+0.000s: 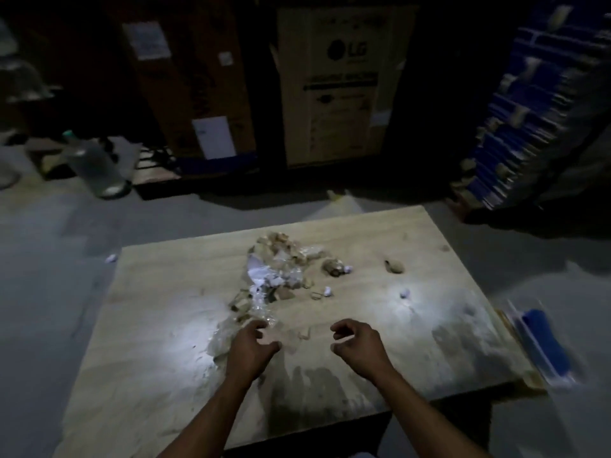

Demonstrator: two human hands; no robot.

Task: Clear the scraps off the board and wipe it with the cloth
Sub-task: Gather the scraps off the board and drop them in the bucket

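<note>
**Hands poised at the near end of the scrap pile**

Because only 1 view is given, the head camera, everything here comes from it. The wooden board (pixel 347 325) lies flat on the grey floor (pixel 49 292), its long axis running left to right, slightly skewed so the far right corner sits higher in the picture. The scraps (pixel 281 269), bits of card, white paper and clear film, form a strip running from the board's far middle down toward the left hand (pixel 253 345). A few loose bits lie to the right of it.

The left hand is curled, fingers bent, and seems to touch the clear film at the strip's near end; whether it pinches it cannot be told. The right hand (pixel 358 342) hovers just beside it, fingers loosely curled, empty and apart from the scraps. This 2-handed placing looks meant for gathering the pile.

A blue thing (pixel 542 345) lies off the board's right edge, long axis running away from the person; it may be the cloth, but blur hides that.
</note>
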